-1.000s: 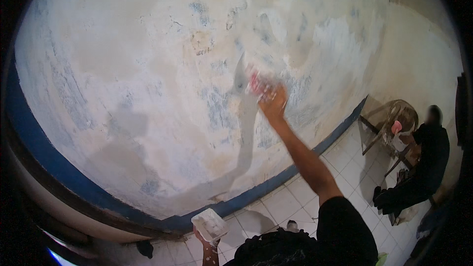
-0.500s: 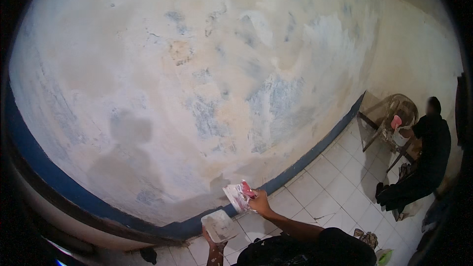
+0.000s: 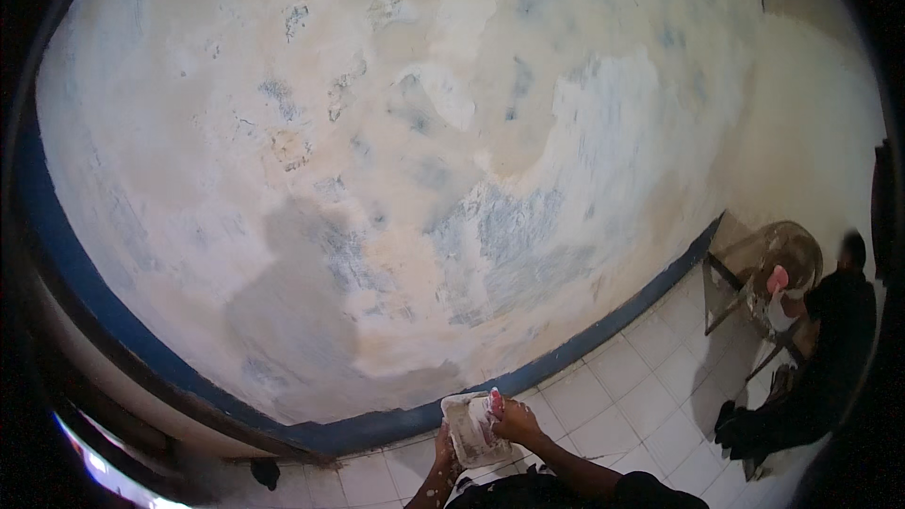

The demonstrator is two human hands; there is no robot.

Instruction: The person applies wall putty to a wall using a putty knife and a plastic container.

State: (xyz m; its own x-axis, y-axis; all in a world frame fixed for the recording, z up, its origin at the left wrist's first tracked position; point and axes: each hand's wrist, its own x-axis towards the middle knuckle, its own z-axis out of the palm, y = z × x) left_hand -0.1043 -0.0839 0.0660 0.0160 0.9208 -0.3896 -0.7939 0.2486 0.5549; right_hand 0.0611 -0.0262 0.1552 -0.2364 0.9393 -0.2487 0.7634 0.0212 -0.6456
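Note:
My left hand [image 3: 446,448] is wrapped around the side of a whitish rectangular plastic tub [image 3: 465,434], low in front of me. My right hand [image 3: 518,422] grips the red handle of a putty scraper [image 3: 497,402]. The scraper is at the tub's right side, its blade over or against the opening; the exact contact is too small to tell. Pale smears mark the tub and my left forearm. Beyond them rises a patchy wall [image 3: 415,217] with cream and white filler and bluish worn spots. My shadow falls on it.
A blue band [image 3: 584,344] edges the wall's foot above white floor tiles [image 3: 608,419]. At right, a dark-clothed person [image 3: 830,349] is low by a stained chair [image 3: 792,250], holding a white container [image 3: 781,311] near a reddish-pink tool [image 3: 777,279]. A dark object [image 3: 266,473] lies at lower left.
The scraper has come down from near the wall's foot to the tub. Both hands are now close together and further right in view. The view has shifted, showing the wall and co-worker lower.

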